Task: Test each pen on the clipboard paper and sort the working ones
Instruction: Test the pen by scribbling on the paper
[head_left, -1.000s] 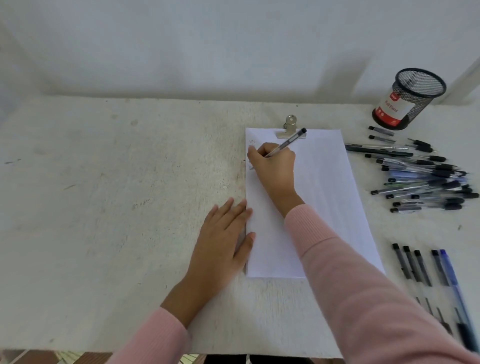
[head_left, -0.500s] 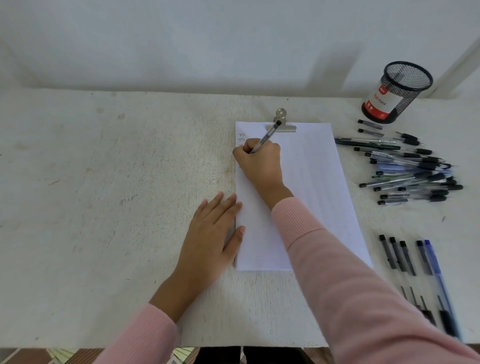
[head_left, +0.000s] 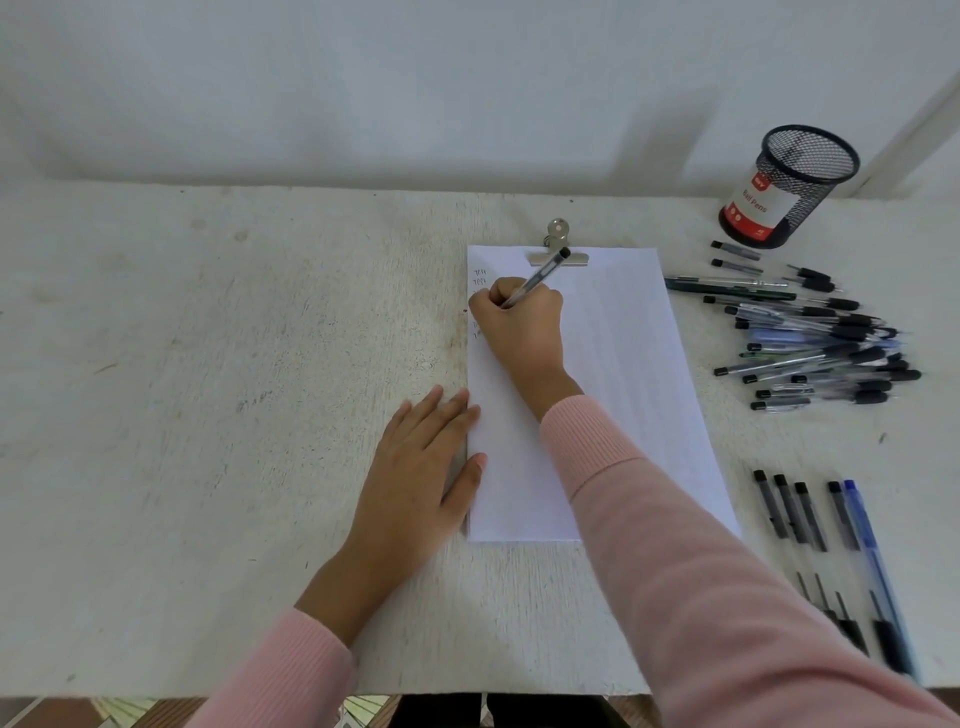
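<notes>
Scuffed white tabletop (head_left: 208, 364) against a pale wall, seen from above past two pink sleeves. At centre, clipboard paper (head_left: 623, 364) held under a metal clip (head_left: 558, 249). Gripped in the right hand (head_left: 524, 327), fingers curled round the barrel: a clear pen (head_left: 543, 273), tip down near the sheet's far left corner. Laid flat beside the paper's left edge, the left hand (head_left: 415, 478), fingers straight, thumb tip touching the sheet, holding nothing. Compared with a second earlier: pen barrel swung steeper, back end over the clip instead of right of it; two tiny handwritten lines readable just beyond the knuckles, against one before; further marks half hidden by the hand. Judged from that: ink flowing, so probably a working pen, soon ready for sorting. To the right, well apart, a loose pile of pens (head_left: 821, 343) just near of a black mesh cup (head_left: 795, 187); nearer still, a neat row of pens (head_left: 810, 519), seemingly those already sorted
</notes>
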